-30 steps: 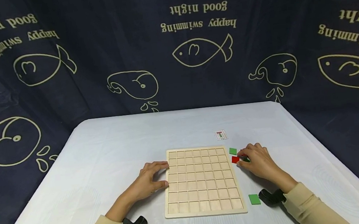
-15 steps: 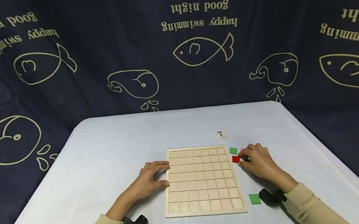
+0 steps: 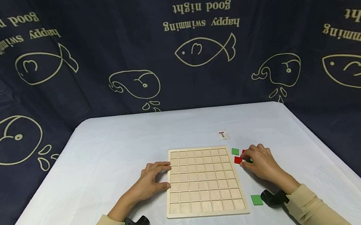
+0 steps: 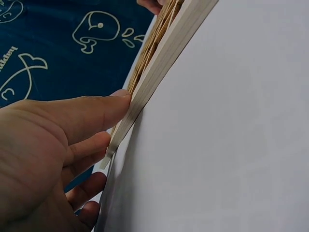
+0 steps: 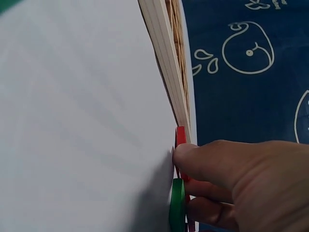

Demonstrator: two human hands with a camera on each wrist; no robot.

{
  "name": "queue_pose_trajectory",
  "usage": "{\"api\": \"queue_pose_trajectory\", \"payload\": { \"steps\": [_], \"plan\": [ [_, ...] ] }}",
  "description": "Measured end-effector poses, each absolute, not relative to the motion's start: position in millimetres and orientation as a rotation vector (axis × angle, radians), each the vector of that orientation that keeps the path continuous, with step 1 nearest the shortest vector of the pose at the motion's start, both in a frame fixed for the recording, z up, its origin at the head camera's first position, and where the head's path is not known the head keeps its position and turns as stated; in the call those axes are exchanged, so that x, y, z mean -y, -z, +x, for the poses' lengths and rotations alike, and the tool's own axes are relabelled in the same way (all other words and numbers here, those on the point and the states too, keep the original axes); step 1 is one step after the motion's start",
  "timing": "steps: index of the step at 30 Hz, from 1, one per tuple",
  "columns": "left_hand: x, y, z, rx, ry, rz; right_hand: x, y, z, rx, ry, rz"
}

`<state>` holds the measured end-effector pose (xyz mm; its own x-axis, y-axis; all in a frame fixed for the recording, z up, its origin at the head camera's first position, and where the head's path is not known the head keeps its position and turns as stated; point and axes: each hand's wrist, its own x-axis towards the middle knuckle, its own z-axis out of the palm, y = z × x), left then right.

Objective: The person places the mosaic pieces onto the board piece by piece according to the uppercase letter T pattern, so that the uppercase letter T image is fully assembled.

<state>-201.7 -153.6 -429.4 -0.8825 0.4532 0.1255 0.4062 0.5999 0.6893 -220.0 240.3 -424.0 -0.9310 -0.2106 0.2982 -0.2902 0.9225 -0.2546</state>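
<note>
A wooden grid board (image 3: 207,212) lies flat on the white table. My left hand (image 3: 148,181) rests against its left edge, thumb and fingers touching the rim, as the left wrist view also shows. My right hand (image 3: 261,162) is down among small square tiles to the right of the board. A red tile (image 3: 238,160) lies by its thumb, which meets a red tile (image 5: 181,134) in the right wrist view. Another red tile (image 3: 244,151) peeks out by the index finger. Under the palm sits a dark green tile (image 3: 249,160), partly hidden. Hidden fingertips leave their contact unclear.
A green tile (image 3: 235,151) lies near the board's upper right corner. Another green tile (image 3: 257,200) is beside the lower right corner. Beyond the board lies a small patterned card (image 3: 223,134) with a grid and red and green marks. A dark printed curtain (image 3: 178,87) hangs behind.
The red tile by the right index finger, barely visible at first, looked pale pink half a second ago and now shows red. Both hands have stayed almost still.
</note>
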Motion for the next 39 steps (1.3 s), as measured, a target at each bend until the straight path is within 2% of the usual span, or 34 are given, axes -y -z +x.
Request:
{"api": "queue_pose_trajectory", "payload": {
  "steps": [15,39],
  "plan": [
    [153,431,-202,-2.753,-1.158,0.737,-234,415,-218,2.806,-0.456,0.388],
    [154,433,-201,-2.753,-1.176,0.719,-209,399,-222,2.754,-0.536,0.55]
  ]
}}
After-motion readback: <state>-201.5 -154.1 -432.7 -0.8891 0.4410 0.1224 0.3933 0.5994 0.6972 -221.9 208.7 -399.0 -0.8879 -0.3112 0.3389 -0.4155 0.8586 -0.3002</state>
